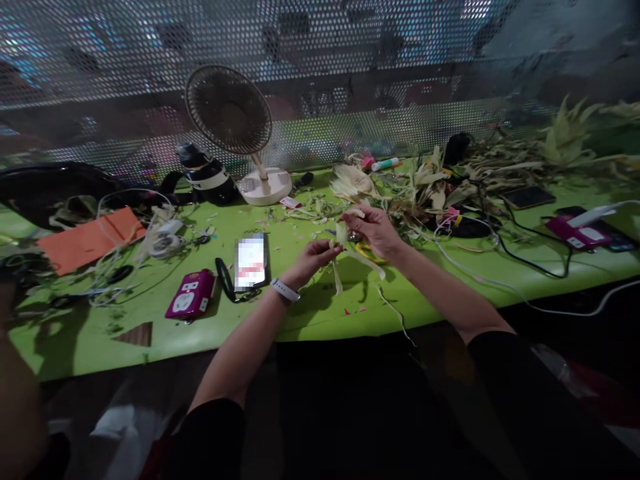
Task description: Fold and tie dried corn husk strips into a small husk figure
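Note:
Between my two hands is a pale green corn husk (341, 232), with loose strips dangling below it. My left hand (316, 257), a light band on its wrist, pinches the lower end. Slightly higher and to the right, my right hand (376, 231) has its fingers closed on the upper part. A yellow-handled tool (367, 252), perhaps scissors, lies partly hidden behind the right hand. Just beyond the hands rests a larger bunch of husk (353, 183). A thin husk strip (395, 310) hangs over the table's front edge.
Left on the green table (310, 313) are a lit phone (251, 262), a purple box (191, 294), an orange sheet (93, 240) and scissors (83, 297). A fan (229, 110) and bottle (207, 175) stand behind. Dried husks (435, 190) and white cable (525, 293) spread right. Another person's arm (20, 393) shows left.

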Demonstrator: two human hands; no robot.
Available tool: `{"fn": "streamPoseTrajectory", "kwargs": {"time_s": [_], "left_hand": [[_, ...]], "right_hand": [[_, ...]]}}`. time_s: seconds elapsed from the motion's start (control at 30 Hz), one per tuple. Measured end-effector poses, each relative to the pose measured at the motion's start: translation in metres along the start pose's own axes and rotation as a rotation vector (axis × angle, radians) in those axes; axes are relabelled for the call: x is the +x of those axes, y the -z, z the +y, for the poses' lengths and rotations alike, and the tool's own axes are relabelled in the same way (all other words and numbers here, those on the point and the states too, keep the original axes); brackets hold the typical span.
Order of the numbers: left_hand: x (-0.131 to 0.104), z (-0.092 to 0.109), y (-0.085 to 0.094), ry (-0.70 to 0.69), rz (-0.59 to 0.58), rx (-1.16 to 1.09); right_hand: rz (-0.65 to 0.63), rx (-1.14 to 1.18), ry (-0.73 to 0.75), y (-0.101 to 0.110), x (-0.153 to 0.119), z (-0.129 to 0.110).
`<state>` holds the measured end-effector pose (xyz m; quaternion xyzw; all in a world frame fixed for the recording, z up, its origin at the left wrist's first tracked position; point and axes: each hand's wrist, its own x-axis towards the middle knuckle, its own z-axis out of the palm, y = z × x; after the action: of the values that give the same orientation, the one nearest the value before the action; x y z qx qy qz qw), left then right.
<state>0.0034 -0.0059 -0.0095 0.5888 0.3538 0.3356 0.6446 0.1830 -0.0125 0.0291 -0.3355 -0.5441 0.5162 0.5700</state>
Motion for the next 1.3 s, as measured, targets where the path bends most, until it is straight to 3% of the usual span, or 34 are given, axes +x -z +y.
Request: {"fn": "streamPoseTrajectory", "kwargs": {"time_s": [0.17, 0.23, 0.37, 0.43, 0.57, 0.7, 0.8, 0.9, 1.13, 1.3], "left_hand": [[0.000, 0.000, -0.001, 0.011, 0.011, 0.008], [0.000, 0.000, 0.000, 0.024, 0.006, 0.015], [0.001, 0.000, 0.000, 0.025, -0.026, 0.038], [0.002, 0.000, 0.000, 0.020, -0.040, 0.040], [0.004, -0.002, 0.001, 0.019, -0.079, 0.067], [0.004, -0.002, 0.003, -0.002, -0.067, 0.066], [0.004, -0.001, 0.004, -0.020, -0.058, -0.002], [0.004, 0.000, 0.005, -0.049, -0.079, -0.054], [0.005, 0.001, 0.007, -0.102, -0.103, -0.056], [0.006, 0.003, 0.009, -0.047, -0.136, -0.097]], "right_hand": [[0.063, -0.087, 0.006, -0.004, 0.001, 0.005], [0.055, -0.230, 0.022, -0.003, -0.001, 0.000], [0.110, -0.610, 0.197, 0.007, -0.003, -0.015], [0.077, -0.562, 0.184, 0.012, -0.001, -0.021], [-0.059, -0.169, -0.124, 0.014, 0.002, -0.021], [-0.162, -0.090, -0.290, 0.010, 0.000, -0.017], [-0.196, -0.145, -0.277, 0.010, -0.001, -0.014], [-0.164, -0.299, -0.201, 0.010, 0.000, -0.008], [-0.221, -0.497, -0.015, 0.010, 0.000, 0.005], [-0.228, -0.464, -0.032, 0.013, 0.002, 0.009]]}}
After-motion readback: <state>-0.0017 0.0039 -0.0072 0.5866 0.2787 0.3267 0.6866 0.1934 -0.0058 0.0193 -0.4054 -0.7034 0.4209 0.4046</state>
